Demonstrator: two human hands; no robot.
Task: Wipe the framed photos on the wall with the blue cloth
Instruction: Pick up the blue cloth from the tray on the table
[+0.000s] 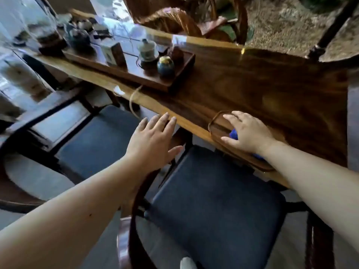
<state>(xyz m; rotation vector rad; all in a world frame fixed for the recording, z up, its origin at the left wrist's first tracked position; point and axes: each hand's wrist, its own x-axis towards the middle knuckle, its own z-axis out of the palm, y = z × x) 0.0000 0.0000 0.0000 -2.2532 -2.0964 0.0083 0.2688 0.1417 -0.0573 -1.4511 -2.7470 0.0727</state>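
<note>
- Blue cloth [233,134] lies in a shallow oval wooden dish [217,129] at the near edge of the long dark polished wooden surface [262,84], mostly hidden under the right hand [247,133].
- Right hand is palm-down over the cloth, fingers spread and curled onto it; whether the grip has closed on the cloth cannot be told.
- Left hand [153,138] is flat and empty, fingers apart, its fingertips at the near edge of the surface, left of the dish.
- Farther along the surface, toward its left end, a dark rectangular wooden tea tray [174,82] carries a white lidded porcelain cup [147,49] and a round dark-blue jar [165,67].
- Below the arms stands a chair with a dark blue seat cushion [213,206], pushed up to the near edge.
- No wall is in view.
</note>
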